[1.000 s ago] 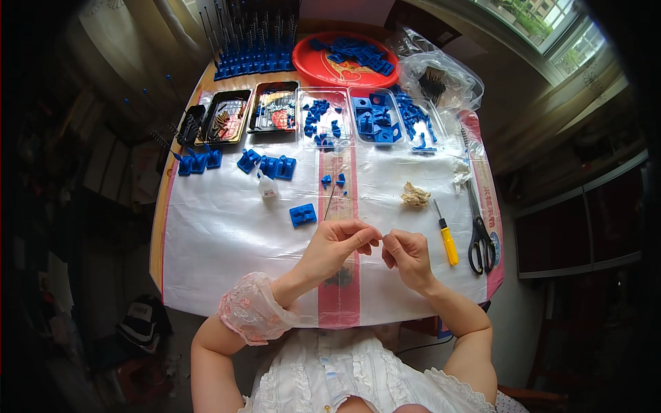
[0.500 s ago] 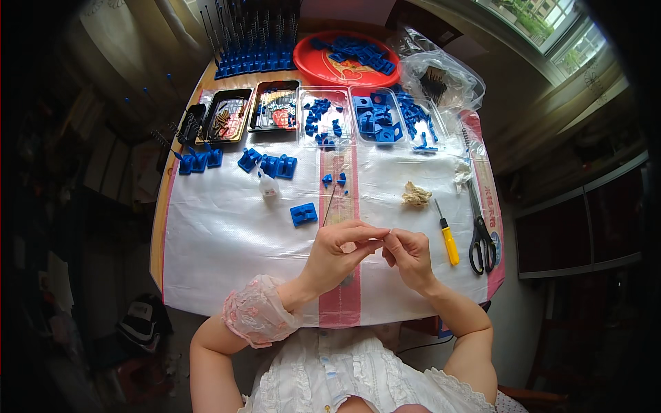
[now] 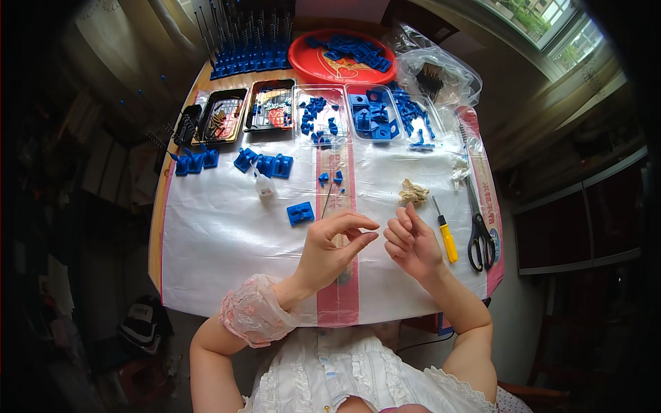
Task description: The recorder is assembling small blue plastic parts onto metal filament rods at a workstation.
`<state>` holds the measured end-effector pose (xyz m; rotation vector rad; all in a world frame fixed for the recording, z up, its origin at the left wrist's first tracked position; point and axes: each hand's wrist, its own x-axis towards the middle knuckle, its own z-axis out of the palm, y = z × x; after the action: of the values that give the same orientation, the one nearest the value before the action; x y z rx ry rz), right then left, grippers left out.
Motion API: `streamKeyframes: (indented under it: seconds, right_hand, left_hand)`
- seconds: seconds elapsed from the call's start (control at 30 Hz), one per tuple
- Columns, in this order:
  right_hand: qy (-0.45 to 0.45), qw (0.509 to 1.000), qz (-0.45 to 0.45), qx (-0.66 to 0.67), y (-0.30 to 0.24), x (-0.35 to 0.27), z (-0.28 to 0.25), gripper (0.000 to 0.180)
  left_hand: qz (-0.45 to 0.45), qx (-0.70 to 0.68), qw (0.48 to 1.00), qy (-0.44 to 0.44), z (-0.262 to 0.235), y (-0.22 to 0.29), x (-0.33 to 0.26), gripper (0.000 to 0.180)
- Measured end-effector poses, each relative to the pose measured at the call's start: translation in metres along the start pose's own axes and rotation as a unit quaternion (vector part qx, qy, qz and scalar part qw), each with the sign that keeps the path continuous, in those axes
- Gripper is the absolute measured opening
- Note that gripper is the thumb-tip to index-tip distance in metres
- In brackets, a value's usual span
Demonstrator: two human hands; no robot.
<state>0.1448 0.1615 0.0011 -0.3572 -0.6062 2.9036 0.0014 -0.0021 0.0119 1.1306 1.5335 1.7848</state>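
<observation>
My left hand (image 3: 336, 248) is curled above the middle of the table, thumb and forefinger tips a little apart. A thin metal rod (image 3: 326, 204) sticks out from behind its knuckles; the curled lower fingers appear to hold it, though the grip is hidden. Beside it my right hand (image 3: 415, 244) is half turned over, fingers folded in and thumb raised; anything inside is too small to make out. Left of the rod lies a blue plastic block (image 3: 300, 213). A few small blue plastic pieces (image 3: 338, 177) lie beyond the rod. A small white squeeze bottle (image 3: 264, 185) stands farther left.
Clear trays of blue parts (image 3: 372, 131) and black trays of small parts (image 3: 222, 131) line the back. Behind are a red basin (image 3: 301, 64) and blue stands with springs (image 3: 249, 63). A yellow screwdriver (image 3: 448, 242), black scissors (image 3: 481, 246) and crumpled tissue (image 3: 413, 192) lie right.
My hands, fingertips touching before, have come apart. The right hand has turned over with its thumb up, and the left thumb and forefinger have parted slightly.
</observation>
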Motion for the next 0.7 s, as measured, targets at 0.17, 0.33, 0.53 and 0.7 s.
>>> streamKeyframes:
  seconds: [0.17,0.33,0.53,0.7]
  right_hand:
    - [0.017,0.998,0.004,0.058,0.0,0.001,-0.001,0.043]
    - [0.009,0.997,0.007,0.077,-0.002,0.001,0.0,0.042]
    - [0.01,0.998,-0.011,0.058,0.0,0.004,-0.004,0.038]
    - [0.054,0.996,-0.065,0.026,-0.002,0.004,-0.004,0.028]
  left_hand:
    - [0.026,-0.027,0.999,0.001,0.001,-0.005,0.0,0.007]
    - [-0.038,-0.077,0.996,-0.033,0.002,0.0,-0.005,0.013]
    - [-0.054,0.036,0.994,-0.093,-0.007,0.01,-0.009,0.009]
    - [0.16,0.103,0.981,-0.028,0.012,0.011,-0.005,0.036]
